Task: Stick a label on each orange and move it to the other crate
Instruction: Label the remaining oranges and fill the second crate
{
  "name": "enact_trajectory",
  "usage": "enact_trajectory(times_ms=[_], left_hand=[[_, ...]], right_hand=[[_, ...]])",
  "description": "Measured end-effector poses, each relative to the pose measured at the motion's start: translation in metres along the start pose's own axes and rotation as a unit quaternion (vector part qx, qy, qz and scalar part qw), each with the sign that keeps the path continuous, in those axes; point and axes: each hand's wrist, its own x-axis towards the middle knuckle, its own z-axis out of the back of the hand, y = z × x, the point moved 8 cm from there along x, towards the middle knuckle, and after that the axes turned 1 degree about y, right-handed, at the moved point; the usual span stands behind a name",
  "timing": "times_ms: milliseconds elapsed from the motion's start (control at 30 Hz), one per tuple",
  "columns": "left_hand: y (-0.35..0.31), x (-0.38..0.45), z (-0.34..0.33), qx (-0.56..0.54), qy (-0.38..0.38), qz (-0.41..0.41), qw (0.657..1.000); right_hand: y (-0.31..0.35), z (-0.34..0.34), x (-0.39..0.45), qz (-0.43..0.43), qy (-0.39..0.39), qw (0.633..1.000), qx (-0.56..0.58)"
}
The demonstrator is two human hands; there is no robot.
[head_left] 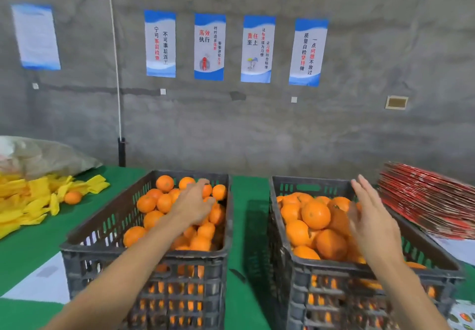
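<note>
Left hand reaching palm-down into dark slatted plastic crate on the left, fingertips buried among round oranges, grip impossible to tell, right hand blurred, fingers spread and released above matching right-hand crate, labels not discernible.

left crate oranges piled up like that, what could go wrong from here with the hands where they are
1. The left hand reaches into the heaped oranges in the left crate; pulling one from the pile may make others roll, perhaps over the rim.
2. The right hand hovers open above the right crate, and no label shows in either hand, so an orange might get moved unlabelled.
3. Both crates hold similar piles, so labelled and unlabelled fruit could get mixed.
</note>
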Motion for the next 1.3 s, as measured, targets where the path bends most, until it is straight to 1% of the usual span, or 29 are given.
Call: enact_trajectory(times_ms=[67, 100, 133, 267, 367, 433, 533, 633, 700, 767, 833, 933, 1067, 1167, 1233, 1300], left_hand=[[0.04, 0.022, -0.01, 0.066, 0.066, 0.048, 0.994], [0.055, 0.032, -0.015, 0.091, 0.091, 0.059, 0.99], [0.066, 0.042, -0.02, 0.115, 0.109, 0.063, 0.985], [0.098, 0.08, -0.041, 0.218, 0.159, 0.052, 0.962], [0.118, 0.095, -0.061, 0.251, 0.18, 0.05, 0.95], [0.126, 0.101, -0.067, 0.257, 0.172, 0.054, 0.949], [0.125, 0.103, -0.065, 0.256, 0.155, 0.047, 0.953], [0.101, 0.102, -0.047, 0.219, 0.118, 0.037, 0.968], [0.069, 0.099, -0.026, 0.178, 0.069, 0.006, 0.982], [0.03, 0.088, -0.004, 0.115, 0.013, -0.036, 0.993], [-0.008, 0.063, 0.013, 0.022, -0.033, -0.065, 0.997], [-0.058, 0.005, 0.02, -0.079, -0.073, -0.118, 0.987], [-0.104, -0.084, 0.015, -0.194, -0.112, -0.188, 0.956], [-0.115, -0.146, -0.004, -0.231, -0.121, -0.226, 0.939], [-0.109, -0.181, -0.03, -0.234, -0.095, -0.226, 0.941], [-0.089, -0.207, -0.063, -0.246, -0.06, -0.198, 0.947]], right_hand=[[-0.001, -0.015, 0.003, 0.015, 0.023, 1.0, 0.014], [-0.003, -0.022, 0.004, 0.013, 0.032, 0.999, 0.018], [-0.004, -0.027, 0.004, 0.01, 0.034, 0.999, 0.013], [-0.003, -0.028, 0.001, 0.027, -0.002, 0.999, -0.039], [-0.002, -0.029, 0.0, 0.029, 0.003, 0.999, -0.035], [-0.002, -0.028, 0.002, 0.034, 0.004, 0.999, -0.033], [-0.005, -0.031, 0.005, 0.019, 0.015, 1.0, -0.019], [-0.005, -0.032, 0.004, 0.022, 0.021, 0.999, -0.027], [-0.003, -0.031, 0.004, 0.024, 0.02, 0.999, -0.027], [-0.001, -0.03, 0.002, 0.027, 0.019, 0.999, -0.029], [0.007, -0.028, 0.001, 0.05, 0.016, 0.998, -0.031], [0.017, -0.025, -0.003, 0.076, 0.025, 0.996, -0.032], [0.031, -0.018, -0.019, 0.072, 0.025, 0.997, 0.017], [0.051, -0.015, -0.047, 0.095, 0.014, 0.993, 0.067], [0.069, -0.011, -0.079, 0.15, -0.024, 0.984, 0.098], [0.082, -0.012, -0.12, 0.221, -0.058, 0.97, 0.089]])
